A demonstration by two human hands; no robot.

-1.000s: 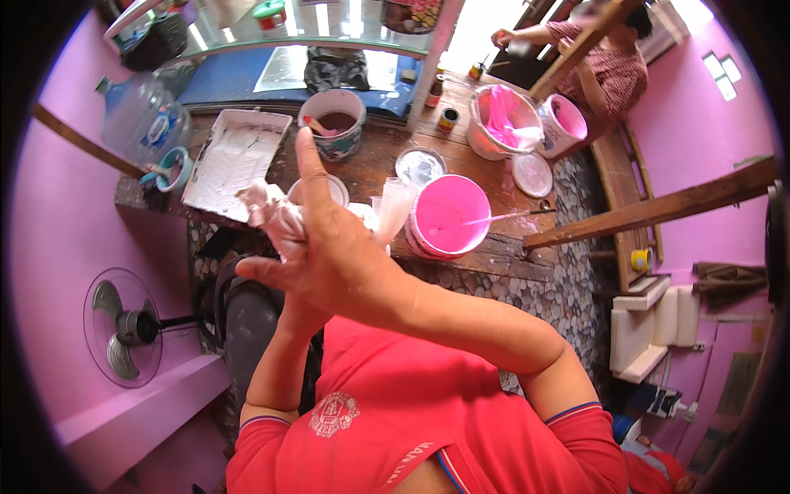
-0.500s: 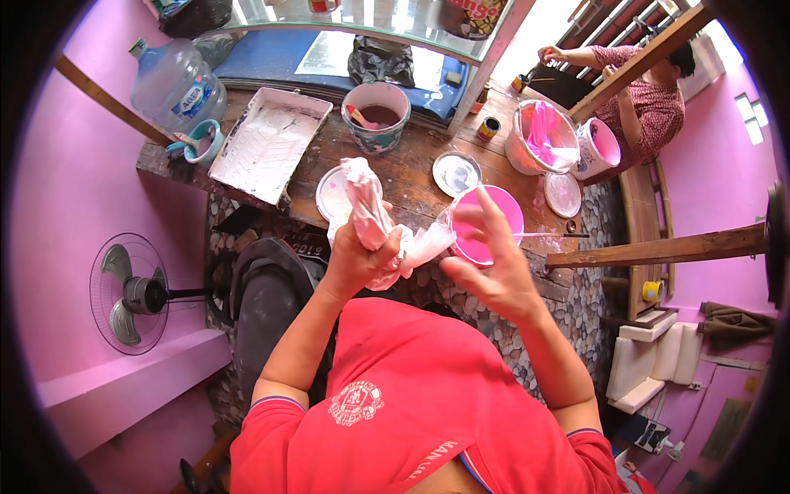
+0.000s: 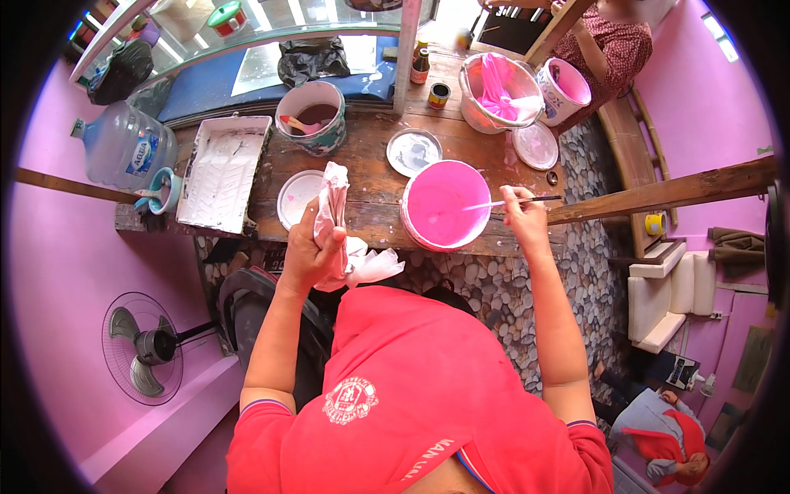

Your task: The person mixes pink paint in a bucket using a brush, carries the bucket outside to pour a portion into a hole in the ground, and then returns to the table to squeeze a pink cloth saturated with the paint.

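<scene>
My left hand (image 3: pixel 309 251) is closed around a crumpled pale pink plastic bag (image 3: pixel 331 206), its twisted top sticking up past the thumb and its loose whitish end (image 3: pixel 374 265) hanging to the right. A round bucket of bright pink paint (image 3: pixel 447 206) stands in front of me at the table's near edge. Right of its rim, my right hand (image 3: pixel 527 222) pinches a thin stick (image 3: pixel 494 203), pale toward the paint and dark at its outer end. The stick's pale end reaches over the paint; whether it dips in cannot be made out.
On the wooden table (image 3: pixel 370 216) are a white paint tray (image 3: pixel 218 169), a bucket of brownish liquid with a brush (image 3: pixel 311 115), two lids (image 3: pixel 414 152) (image 3: pixel 298 198), a small can (image 3: pixel 439 96) and a basin with pink plastic (image 3: pixel 499 90). A wooden beam (image 3: pixel 666 198) crosses at right. Another person (image 3: pixel 617 49) is beyond.
My right hand has left the bag's loose end and taken hold of the stick at the bucket. The bag stays in my left hand. The view has shifted, and a seated person now shows lower right.
</scene>
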